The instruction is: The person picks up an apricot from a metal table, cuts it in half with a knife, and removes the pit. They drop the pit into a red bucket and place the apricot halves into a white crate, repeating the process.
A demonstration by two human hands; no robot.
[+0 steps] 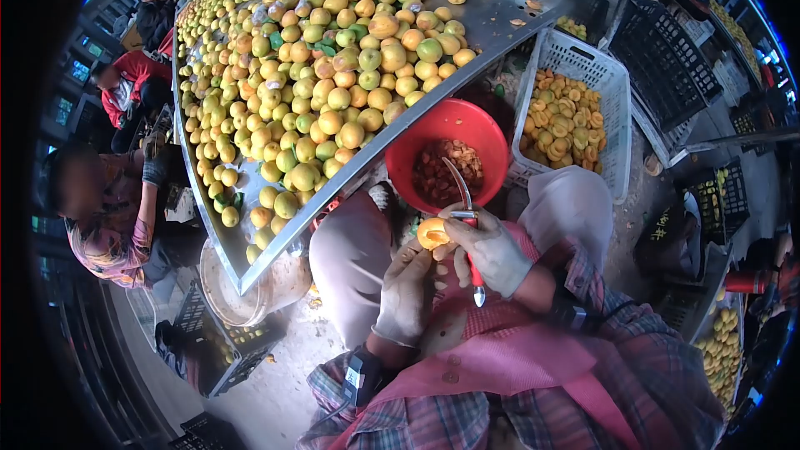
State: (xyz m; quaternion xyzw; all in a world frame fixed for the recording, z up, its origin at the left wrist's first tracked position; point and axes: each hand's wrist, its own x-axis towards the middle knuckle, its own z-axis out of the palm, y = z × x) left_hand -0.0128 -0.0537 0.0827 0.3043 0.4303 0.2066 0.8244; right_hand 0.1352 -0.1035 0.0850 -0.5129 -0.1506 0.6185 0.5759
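Note:
Both my hands wear pale work gloves and meet above my lap. A cut apricot point(432, 233), its hollow orange inside showing, sits at the fingertips of my left hand point(406, 287), which is closed on it. My right hand point(493, 257) is wrapped round a curved knife point(475, 260) with a red handle; its blade points up and away from me. Just beyond the hands stands a red basin point(400, 154) with brown apricot pits point(448, 168) in the bottom.
A metal table point(500, 12) heaped with whole apricots point(333, 75) slopes ahead to the left, its corner near my left knee. To the right, a white crate point(618, 129) holds apricot halves point(564, 121). A white bucket point(275, 283) stands under the table corner. A person point(117, 208) sits at left.

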